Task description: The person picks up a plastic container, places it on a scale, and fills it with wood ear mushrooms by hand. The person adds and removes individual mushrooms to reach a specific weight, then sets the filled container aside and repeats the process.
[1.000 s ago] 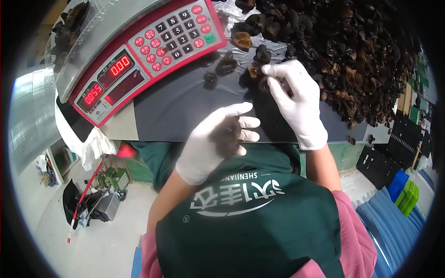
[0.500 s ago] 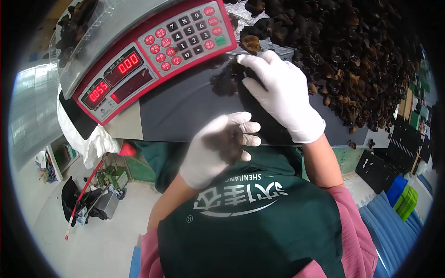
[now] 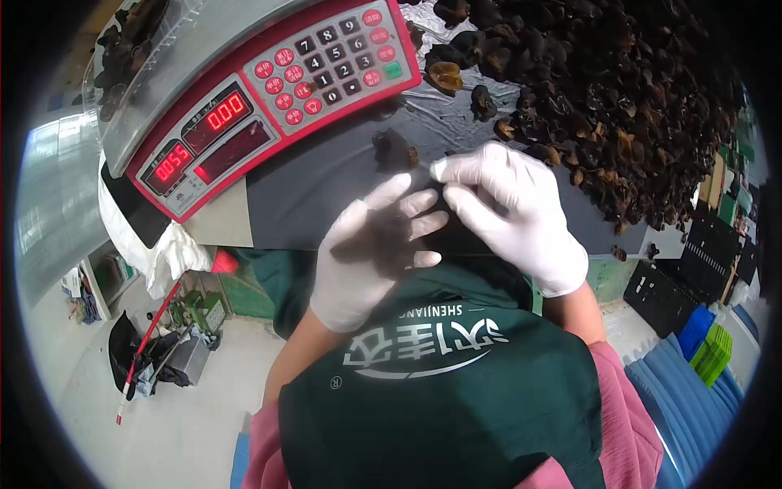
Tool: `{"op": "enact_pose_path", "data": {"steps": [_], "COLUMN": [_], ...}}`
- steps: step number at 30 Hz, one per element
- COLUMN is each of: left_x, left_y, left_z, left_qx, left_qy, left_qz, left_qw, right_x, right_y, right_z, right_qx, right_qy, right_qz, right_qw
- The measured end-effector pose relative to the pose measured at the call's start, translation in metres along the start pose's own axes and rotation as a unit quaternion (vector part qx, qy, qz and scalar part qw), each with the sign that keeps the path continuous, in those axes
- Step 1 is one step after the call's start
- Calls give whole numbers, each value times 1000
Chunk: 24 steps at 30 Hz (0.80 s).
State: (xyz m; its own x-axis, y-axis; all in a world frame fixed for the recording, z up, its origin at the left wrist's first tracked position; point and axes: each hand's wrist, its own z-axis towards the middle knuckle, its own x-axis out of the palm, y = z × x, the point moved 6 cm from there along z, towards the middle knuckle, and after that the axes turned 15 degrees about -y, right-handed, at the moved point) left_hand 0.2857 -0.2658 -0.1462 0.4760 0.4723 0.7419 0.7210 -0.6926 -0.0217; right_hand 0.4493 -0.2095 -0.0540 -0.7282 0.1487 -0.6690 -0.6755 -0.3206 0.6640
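My left hand (image 3: 358, 261), in a white glove, is palm up with its fingers loosely curled around dark fungus pieces (image 3: 389, 236); shadow blurs their outline. To its right, my right hand (image 3: 517, 208), also gloved, has thumb and forefinger pinched together; what they hold is too small to make out. A dark fungus piece (image 3: 394, 151) lies on the grey mat (image 3: 301, 191) beyond the hands. The large heap of dark brown fungus (image 3: 619, 106) fills the upper right. A lighter brown piece (image 3: 445, 77) lies at its left edge.
A red scale (image 3: 285, 90) at the upper left shows 0.055 and 0.00, with a clear tray (image 3: 155, 90) bearing fungus above it. White cloth (image 3: 167, 257) hangs at the table's left edge. Black crates (image 3: 664, 301) and a green basket (image 3: 712, 356) stand at right.
My right hand has moved down from the heap's edge towards my left hand, its fingertips coming together. My left hand has shifted slightly left and up, with its fingers more raised.
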Motion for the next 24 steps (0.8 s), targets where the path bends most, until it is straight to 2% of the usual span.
{"op": "enact_pose_path", "data": {"steps": [2, 4, 5, 8, 10, 12, 13, 14, 15, 16, 17, 18, 19, 20, 21, 23, 24], "left_x": [-13, -19, -19, -21, -12, -2, 2, 4, 3, 3, 1, 1, -5, -7, -10, 0, -1], "left_y": [-1, -1, -1, -5, -6, -10, -10, -8, -4, -3, -4, -5, -8, -9, -9, -7, -8], "left_z": [1, -5, -7, -9, -13, -11, -10, -9, -8, -7, -7, -9, -14, -14, -15, -20, -20], "left_qx": [-7, 11, 12, 22, 34, 40, 40, 38, 35, 25, 17, 8, 42, 49, 56, -8, 14], "left_qy": [34, 32, 26, 22, -20, -30, -24, -17, -22, 14, 49, 84, 37, 36, 34, 14, 19], "left_qz": [3, 39, 2, 5, 33, 55, 62, 69, 5, -5, -15, -26, 40, 61, 82, -24, 4], "left_qw": [999, 999, 1000, 1000, 999, 997, 997, 997, 999, 1000, 999, 996, 998, 996, 994, 1000, 1000], "right_x": [13, 31, 40, 45, 33, 17, 11, 8, 6, 5, 6, 12, 19, 26, 35, 57, 67], "right_y": [-3, 8, 4, -8, -12, -11, -8, 1, 7, 13, 9, -3, -11, -14, -10, -5, -4], "right_z": [7, 16, 16, 13, 8, 1, -2, -4, -2, 0, 3, 5, 8, 13, 19, 25, 26], "right_qx": [8, -52, -60, -49, -6, 109, 110, 151, 111, 70, 93, 59, 48, 36, 28, -26, -49], "right_qy": [-33, -5, -8, -39, -55, -10, 24, 84, 83, 82, 41, -12, -44, -75, -39, -7, 13], "right_qz": [-60, -152, -165, -186, -137, -47, 45, 125, 123, 121, 116, 61, 17, -26, -65, -121, -175], "right_qw": [998, 987, 984, 981, 989, 993, 993, 977, 983, 987, 988, 996, 998, 996, 997, 992, 983]}}
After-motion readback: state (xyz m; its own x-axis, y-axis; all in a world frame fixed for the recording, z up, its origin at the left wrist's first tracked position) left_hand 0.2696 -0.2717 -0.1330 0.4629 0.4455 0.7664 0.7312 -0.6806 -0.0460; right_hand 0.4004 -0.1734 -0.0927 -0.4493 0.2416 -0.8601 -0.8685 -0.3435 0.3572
